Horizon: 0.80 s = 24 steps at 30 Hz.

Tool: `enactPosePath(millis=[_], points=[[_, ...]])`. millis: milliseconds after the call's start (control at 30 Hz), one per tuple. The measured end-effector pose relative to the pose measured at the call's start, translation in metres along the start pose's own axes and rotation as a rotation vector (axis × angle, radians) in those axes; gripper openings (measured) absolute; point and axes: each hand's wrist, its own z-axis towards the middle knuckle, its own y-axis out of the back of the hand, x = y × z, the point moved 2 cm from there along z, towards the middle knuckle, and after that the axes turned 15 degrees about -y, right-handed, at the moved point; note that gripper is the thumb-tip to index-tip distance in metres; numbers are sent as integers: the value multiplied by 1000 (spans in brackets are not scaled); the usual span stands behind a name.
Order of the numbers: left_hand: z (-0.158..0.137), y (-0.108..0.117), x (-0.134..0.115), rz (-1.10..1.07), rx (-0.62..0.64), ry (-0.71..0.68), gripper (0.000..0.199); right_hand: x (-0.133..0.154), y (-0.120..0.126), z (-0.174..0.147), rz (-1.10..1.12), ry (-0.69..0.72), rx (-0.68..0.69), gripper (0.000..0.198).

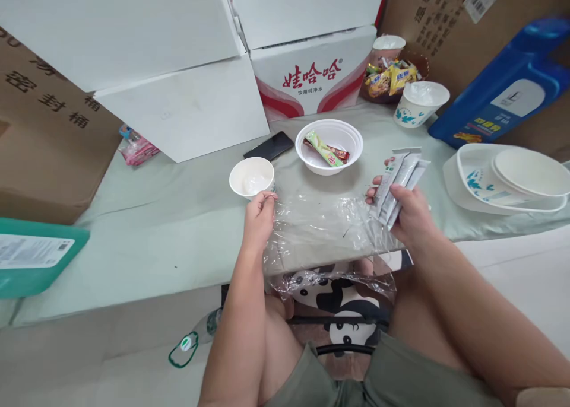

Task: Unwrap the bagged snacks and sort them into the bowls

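Note:
My left hand (259, 218) is closed, thumb against fingers, on the edge of a clear plastic bag (318, 220). The thin film spreads across to the right and droops over the table's front edge. Just beyond those fingers stands a white paper cup (252, 177); whether they touch it I cannot tell. Several silver stick packs (398, 181) are fanned out in my right hand (412, 208), gripped at their lower ends, with the bag's right side just below. Between and beyond both hands, a white bowl (329, 128) holds a green stick pack (324, 149) and a red-brown one.
A black phone (269, 146) lies behind the cup. White boxes (312, 78) line the back. At right are a snack basket (421, 66), a patterned paper cup (412, 117), a blue bottle (494, 92) and a white tub (463, 187) with cups. A green container (40, 279) is at left.

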Motion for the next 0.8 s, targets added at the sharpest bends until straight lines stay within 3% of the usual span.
enactPosePath(millis=[100, 233, 333, 400, 533, 633, 733, 800], points=[[-1, -3, -1, -33, 74, -16, 10, 29, -19, 14, -351, 148, -110, 53], [-1, -5, 0, -39, 111, -18, 8, 69, -63, 71, -832, 478, -152, 72], [0, -6, 1, -38, 121, 3, 9, 77, -77, 101, -1027, 563, -163, 73], [3, -5, 1, -50, 116, 3, 9, 68, -70, 92, -1055, 586, -209, 67], [7, -1, 2, -52, 110, 0, 8, 23, -34, 32, -925, 534, -220, 42], [9, -2, 3, 2, 107, -7, 8, -12, -11, 0, -955, 431, -147, 49], [9, -10, 2, 31, 150, -42, 8, -29, -2, 0, -1111, 407, -41, 62], [8, -16, 2, 32, 184, -50, 8, -31, 2, 9, -1190, 390, -36, 56]])
